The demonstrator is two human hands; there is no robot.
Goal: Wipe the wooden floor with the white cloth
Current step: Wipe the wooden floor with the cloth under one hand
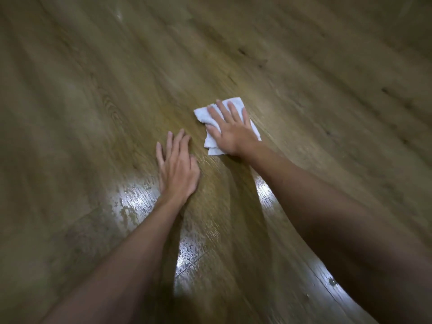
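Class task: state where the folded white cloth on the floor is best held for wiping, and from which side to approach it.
Hold the white cloth from above, palm flat across its middle, as the right hand does now. It lies folded flat on the wooden floor, offering no raised edge.

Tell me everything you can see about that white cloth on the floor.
The white cloth looks like soft terry, folded into a small pad with layered edges showing at its near corner. It lies flat on the wooden floor. The right hand presses on it with straight, spread fingers, covering its middle. The left hand rests on the floor beside it, apart.
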